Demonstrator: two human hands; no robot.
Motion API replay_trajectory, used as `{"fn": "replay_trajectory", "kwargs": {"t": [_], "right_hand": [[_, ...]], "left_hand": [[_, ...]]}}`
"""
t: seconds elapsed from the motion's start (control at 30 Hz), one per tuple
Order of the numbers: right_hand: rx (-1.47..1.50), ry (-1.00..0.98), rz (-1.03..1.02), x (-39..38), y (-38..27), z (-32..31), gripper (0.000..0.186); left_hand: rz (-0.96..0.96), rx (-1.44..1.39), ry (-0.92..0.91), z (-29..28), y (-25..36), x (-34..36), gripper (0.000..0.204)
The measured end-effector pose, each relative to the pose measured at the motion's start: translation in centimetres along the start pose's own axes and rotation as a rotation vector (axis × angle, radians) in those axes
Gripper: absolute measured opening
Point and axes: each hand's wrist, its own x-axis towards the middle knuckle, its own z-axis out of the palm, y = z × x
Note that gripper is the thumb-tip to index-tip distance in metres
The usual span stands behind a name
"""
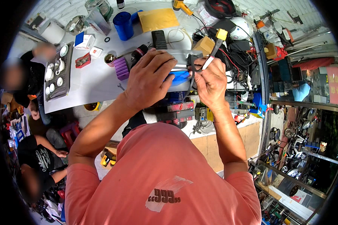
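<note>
At the table's front edge stands a silver casing (181,56) with a blue lower part (180,78). My left hand (150,75) is closed over its left end, fingers curled on top. My right hand (210,80) pinches a black cable (193,65) at the casing's right end, its fingertips partly hidden. One thick black lead rises past that hand to a yellow connector (221,34). Behind the casing lies a black phone (159,39). Left of my left hand are a dark cylindrical tool (139,51) and a purple ribbed block (121,68).
A blue roll (123,26) and a yellow envelope (159,20) lie farther back on the white table (90,80). Tangled cables (236,71) and a white helmet (241,29) crowd the right. A tea tray (58,71) stands at left, where two people sit.
</note>
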Motion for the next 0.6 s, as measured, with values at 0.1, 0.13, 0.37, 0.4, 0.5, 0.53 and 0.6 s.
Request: {"fn": "replay_trajectory", "kwargs": {"t": [0.1,0.13,0.37,0.4,0.5,0.53,0.6], "right_hand": [[0.058,0.037,0.056,0.6,-0.4,0.0,0.012],[0.062,0.027,0.061,0.5,-0.4,0.1,0.012],[0.048,-0.06,0.037,0.3,0.2,-0.6,0.013],[0.044,-0.065,0.022,0.2,0.3,-0.6,0.013],[0.044,-0.083,0.002,0.4,0.0,-0.9,0.013],[0.046,-0.085,-0.004,0.4,0.0,-0.9,0.014],[0.054,-0.089,-0.017,0.4,0.0,-0.9,0.015]], "left_hand": [[-0.022,-0.012,-0.015,-0.3,0.2,0.3,0.046],[-0.035,-0.023,-0.022,-0.3,0.2,0.3,0.045],[-0.176,-0.045,-0.121,-1.2,1.1,1.5,0.039],[-0.163,-0.03,-0.12,-1.2,1.1,1.6,0.036],[-0.121,0.003,-0.112,-0.9,1.1,1.5,0.03],[-0.104,0.006,-0.103,-0.8,1.0,1.4,0.028],[-0.063,0.014,-0.101,-0.7,0.8,1.1,0.027]]}}
